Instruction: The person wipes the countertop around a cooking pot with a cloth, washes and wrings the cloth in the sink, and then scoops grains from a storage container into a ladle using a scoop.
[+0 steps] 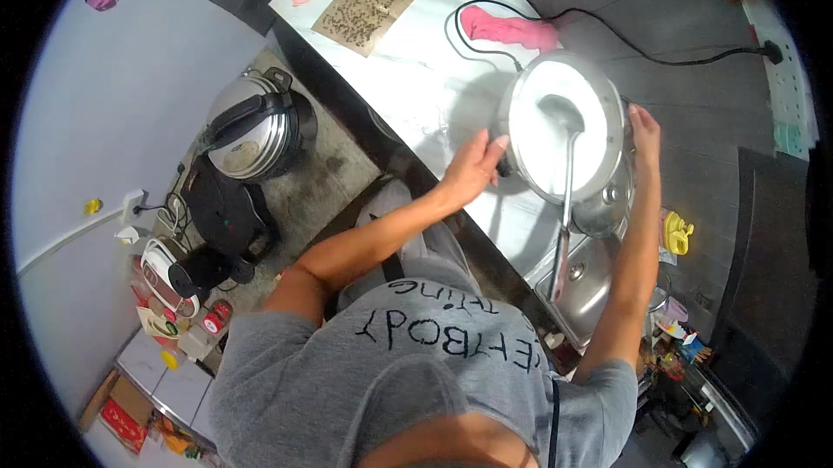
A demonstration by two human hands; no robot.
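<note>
The step in hand looks to be steadying or shifting the pot (523,147), held from both sides over the counter (403,91), close to the sink (599,281). The left hand (471,171) has its fingers closed around a dark handle on the pot's left side; the right hand (645,128) has its fingers curled onto the opposite side, gripping there, the hold partly hidden. Whether the base rests on the counter or is lifted, I cannot tell. The inside is white and very bright, so its contents are hard to judge. A ladle (568,175) leans in the pot, its handle reaching past the rim toward the sink.

The next move, I judge, calls for even pressure from both hands and a level rim, so the loose ladle does not swing or slip.

The counter's front edge runs diagonally just beyond the left hand, with little margin there. Open room lies to the left of the pot, out to the brown sheet (369,8). Behind the pot are a pink cloth (510,30) and a black cord (638,50) looping across toward the wall (694,112), a likely snag. On the right, the sink and the wall leave tighter space for the right arm.
</note>
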